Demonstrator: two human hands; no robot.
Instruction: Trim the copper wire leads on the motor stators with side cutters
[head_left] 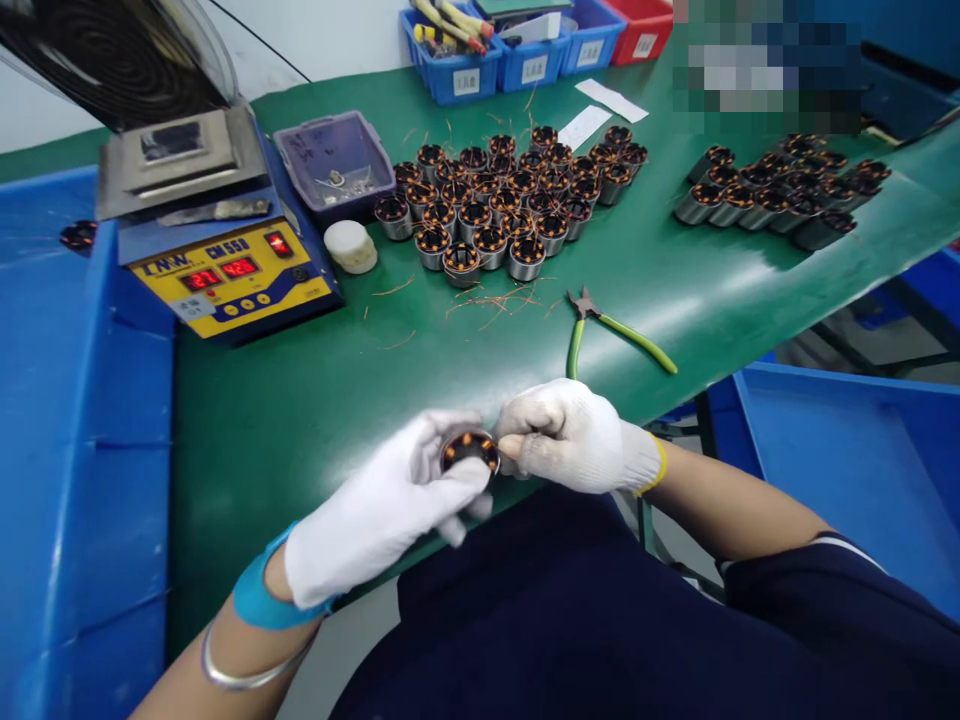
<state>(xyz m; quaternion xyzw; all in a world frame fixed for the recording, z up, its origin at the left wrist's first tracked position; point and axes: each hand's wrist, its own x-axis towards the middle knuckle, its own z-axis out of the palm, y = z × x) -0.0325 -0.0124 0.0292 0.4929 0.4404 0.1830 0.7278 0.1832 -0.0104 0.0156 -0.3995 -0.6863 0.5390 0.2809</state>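
Observation:
My left hand (390,495), in a white glove, is wrapped round a round metal motor stator (469,452) with copper windings inside its rim. Close against the stator's right side, my right hand (562,435) is gloved too, its fingers pinched; what they hold is too small to make out. Green-handled cutters (586,305) lie with their jaws open just beyond my right hand. Farther back stands a large group of similar stators (489,245), with loose copper wire clippings (499,300) in front of it.
A yellow-fronted device (240,280) with red digits stands at the left, beside a purple tray (382,165) and a white round block (350,247). More stators (765,205) stand at the right. Blue bins (465,85) line the back; large blue containers (862,400) flank the table.

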